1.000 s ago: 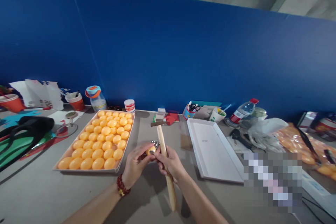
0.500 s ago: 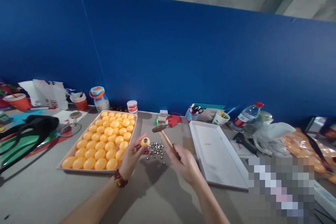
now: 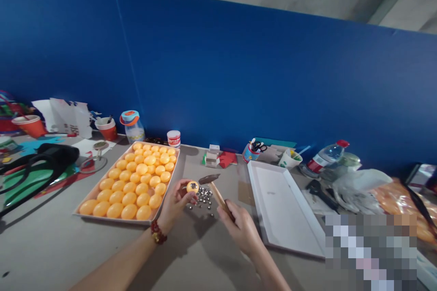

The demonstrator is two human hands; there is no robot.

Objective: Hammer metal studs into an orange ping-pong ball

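Observation:
Between thumb and fingers, my left hand [image 3: 178, 201] pinches an orange ping-pong ball [image 3: 192, 188] that has a dark and shiny spot on its face. My right hand [image 3: 239, 223] is wrapped round the wooden handle of a small hammer [image 3: 216, 191]; its dark head is up, just right of the ball and apart from it. Behind and below the ball lies a loose pile of small shiny metal balls [image 3: 205, 196] on the grey table. To the left, a shallow white tray [image 3: 118, 221] holds rows of orange ping-pong balls [image 3: 141, 183].
A second white tray [image 3: 287, 209] stands at the right with a bare bottom. Along the blue partition [image 3: 218, 68] are a small box [image 3: 212, 158], a pen cup [image 3: 251, 152], a plastic bottle [image 3: 327, 157] and a jug [image 3: 132, 127]. Black straps [image 3: 51, 159] lie far left.
The view has shifted slightly. My left hand has tilted the ball a little, and the hammer head has moved slightly right and down. Both hands keep their hold.

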